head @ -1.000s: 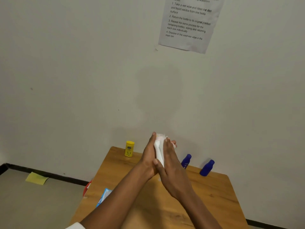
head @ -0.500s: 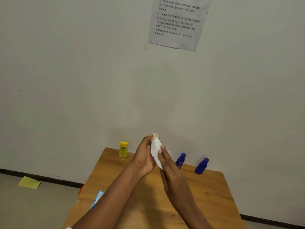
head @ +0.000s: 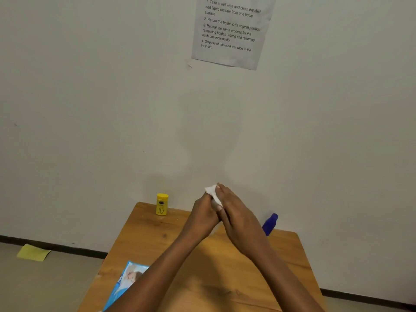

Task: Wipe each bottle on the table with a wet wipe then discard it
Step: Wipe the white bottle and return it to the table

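Observation:
My left hand point(head: 202, 216) and my right hand point(head: 238, 219) are pressed together above the far half of the wooden table point(head: 157, 242). The left hand is closed around a small white bottle that is almost wholly hidden. The right hand holds a white wet wipe point(head: 212, 192) against it, and a corner of the wipe sticks out above the fingers. A yellow bottle point(head: 161, 204) stands upright at the table's far left corner. A blue bottle point(head: 270, 224) leans by the wall just right of my right hand. The right hand covers the spot where a second blue bottle stood.
A blue wet-wipe pack point(head: 128, 280) lies at the table's left edge, partly under my left forearm. An instruction sheet point(head: 231, 30) hangs on the wall directly behind the table. A yellow scrap point(head: 33, 252) lies on the floor at the left.
The right hand has slid up over the white bottle, so less white shows. It now hides the nearer blue bottle. The view has shifted slightly.

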A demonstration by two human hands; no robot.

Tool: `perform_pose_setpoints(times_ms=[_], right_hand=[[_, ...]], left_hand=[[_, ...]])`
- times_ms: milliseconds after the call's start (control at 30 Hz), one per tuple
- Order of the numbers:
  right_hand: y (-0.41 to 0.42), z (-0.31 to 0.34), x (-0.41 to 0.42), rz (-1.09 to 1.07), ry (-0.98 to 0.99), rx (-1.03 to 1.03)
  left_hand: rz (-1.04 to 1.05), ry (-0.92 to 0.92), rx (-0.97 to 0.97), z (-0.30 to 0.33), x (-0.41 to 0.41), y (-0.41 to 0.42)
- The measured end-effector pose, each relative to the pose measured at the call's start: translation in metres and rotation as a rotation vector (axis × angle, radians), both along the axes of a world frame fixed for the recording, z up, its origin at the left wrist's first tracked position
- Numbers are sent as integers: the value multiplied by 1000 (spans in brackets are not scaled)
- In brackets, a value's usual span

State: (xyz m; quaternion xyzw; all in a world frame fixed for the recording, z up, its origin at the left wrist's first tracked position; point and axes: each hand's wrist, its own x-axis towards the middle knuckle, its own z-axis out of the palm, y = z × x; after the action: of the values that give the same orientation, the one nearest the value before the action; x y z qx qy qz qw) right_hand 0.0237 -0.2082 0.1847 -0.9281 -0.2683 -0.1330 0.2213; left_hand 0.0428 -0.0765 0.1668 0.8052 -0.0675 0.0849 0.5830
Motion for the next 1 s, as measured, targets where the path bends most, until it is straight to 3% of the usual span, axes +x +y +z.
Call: perform_pose_setpoints(times_ms=[67, 200, 300, 400, 433, 567, 667, 833, 1000], right_hand=[[-11, -9, -5, -2, -118, -93], [-21, -2, 3, -65, -12, 18], [-3, 0, 0, -51, -68, 66], [-7, -5, -13, -6, -42, 86], [-14, -8, -16, -57, 45, 205], [-31, -15, -3, -448, 624, 1204], [-15, -25, 0, -514, 1010, 1630], [23, -27, -5, -343, 1234, 1918], [4, -24, -5, -222, 1291, 1894]], left_hand=[[27, 7, -41, -3, 1, 6], [-3, 7, -37, -5, -1, -1], [-9, -37, 11, -2, 1, -11], [47, -31, -119, -1, 6, -3], [84, -3, -218, -1, 9, 1], [155, 130, -666, 7, 19, 5], [159, 150, -752, 12, 23, -3], [255, 44, -531, 8, 24, -18], [283, -36, -440, 3, 25, -5]])
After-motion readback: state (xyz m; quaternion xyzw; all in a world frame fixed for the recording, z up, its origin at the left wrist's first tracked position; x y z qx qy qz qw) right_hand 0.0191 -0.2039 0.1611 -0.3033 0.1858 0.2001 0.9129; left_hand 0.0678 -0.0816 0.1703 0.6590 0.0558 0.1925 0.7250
